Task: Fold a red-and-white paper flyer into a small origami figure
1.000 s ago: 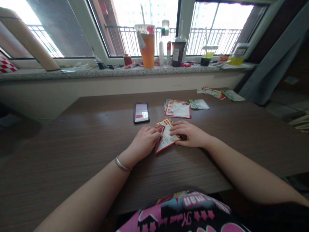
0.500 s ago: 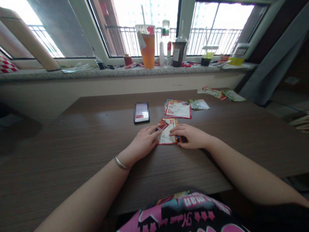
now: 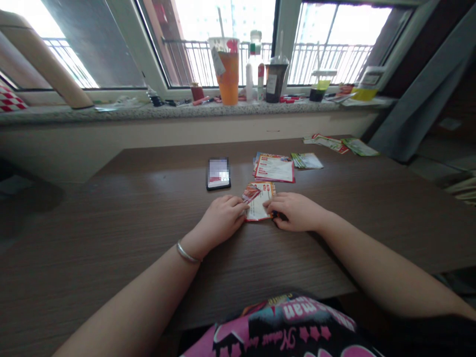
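Note:
A small red-and-white paper leaflet (image 3: 258, 202) lies on the brown wooden table (image 3: 122, 213) between my hands, its upper left corner folded over. My left hand (image 3: 222, 220), with a silver bangle at the wrist, has its fingers curled and pressing on the leaflet's left edge. My right hand (image 3: 295, 211) is closed too, its fingertips pinching the leaflet's lower right edge against the table.
A phone (image 3: 217, 173) lies just beyond the leaflet. Stacks of similar leaflets (image 3: 274, 168) and green ones (image 3: 307, 160) lie farther back, with more (image 3: 340, 144) at the far right. Cups (image 3: 227, 69) and bottles (image 3: 254, 64) stand on the stone windowsill (image 3: 111, 113).
The leaflet was turned from a tilted position to lie square to me. Both hands slid a little along its edges and pressed it flat.

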Motion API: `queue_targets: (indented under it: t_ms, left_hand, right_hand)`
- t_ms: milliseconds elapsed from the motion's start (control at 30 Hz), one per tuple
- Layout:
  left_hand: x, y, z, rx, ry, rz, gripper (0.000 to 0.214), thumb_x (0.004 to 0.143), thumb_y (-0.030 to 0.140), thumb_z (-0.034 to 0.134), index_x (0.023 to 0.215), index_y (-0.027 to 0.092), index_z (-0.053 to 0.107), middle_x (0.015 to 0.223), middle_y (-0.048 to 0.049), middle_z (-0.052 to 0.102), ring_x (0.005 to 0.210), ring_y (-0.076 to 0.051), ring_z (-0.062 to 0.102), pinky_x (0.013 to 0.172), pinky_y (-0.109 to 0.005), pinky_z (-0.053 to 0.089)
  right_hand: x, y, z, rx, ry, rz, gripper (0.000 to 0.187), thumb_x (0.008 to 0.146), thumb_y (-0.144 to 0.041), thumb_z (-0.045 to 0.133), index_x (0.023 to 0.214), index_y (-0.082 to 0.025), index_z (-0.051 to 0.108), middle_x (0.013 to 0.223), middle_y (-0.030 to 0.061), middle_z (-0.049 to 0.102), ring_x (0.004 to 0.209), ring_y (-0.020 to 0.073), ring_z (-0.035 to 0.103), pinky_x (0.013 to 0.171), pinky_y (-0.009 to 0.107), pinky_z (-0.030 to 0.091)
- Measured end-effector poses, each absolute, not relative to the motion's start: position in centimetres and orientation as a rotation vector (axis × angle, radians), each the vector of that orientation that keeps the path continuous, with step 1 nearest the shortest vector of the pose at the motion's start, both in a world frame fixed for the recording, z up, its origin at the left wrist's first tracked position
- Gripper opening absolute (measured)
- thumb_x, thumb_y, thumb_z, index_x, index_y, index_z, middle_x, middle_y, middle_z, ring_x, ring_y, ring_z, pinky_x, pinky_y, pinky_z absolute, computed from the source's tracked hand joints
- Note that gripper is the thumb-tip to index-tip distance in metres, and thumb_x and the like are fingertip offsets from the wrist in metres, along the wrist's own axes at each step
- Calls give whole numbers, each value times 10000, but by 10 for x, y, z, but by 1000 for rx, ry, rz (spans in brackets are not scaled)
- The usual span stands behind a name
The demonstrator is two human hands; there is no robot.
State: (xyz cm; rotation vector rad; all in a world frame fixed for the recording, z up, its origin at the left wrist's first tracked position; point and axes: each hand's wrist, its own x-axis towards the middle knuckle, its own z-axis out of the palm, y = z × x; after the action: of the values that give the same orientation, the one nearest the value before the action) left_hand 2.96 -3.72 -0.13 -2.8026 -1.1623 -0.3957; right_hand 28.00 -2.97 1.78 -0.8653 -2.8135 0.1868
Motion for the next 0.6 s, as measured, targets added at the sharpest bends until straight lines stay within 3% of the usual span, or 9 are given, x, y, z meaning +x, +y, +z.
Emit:
queue_targets:
  t_ms: [300, 600]
  left_hand:
    - [28, -36, -5, -2919, -1135, -379, 357, 919, 293, 508, 1264, 210, 550, 1304, -57, 575, 1181, -229, 507, 1031, -387, 402]
    - [28, -40, -10, -2983, -1246, -56, 577, 942, 493, 413, 1461, 257, 321, 1542, -6, 298, 1411, -306, 236, 1149, -454, 201]
  right_hand:
    - [280, -31, 17, -1020, -2756, 153, 200, 864, -234, 488, 882, -181, 680, 926, 71, 706, 893, 193, 633, 807, 304, 453]
    - [283, -26, 14, -1288, -2525, 358, 222, 897, -313, 475, 867, -193, 660, 755, 27, 674, 651, 136, 569, 622, 237, 373]
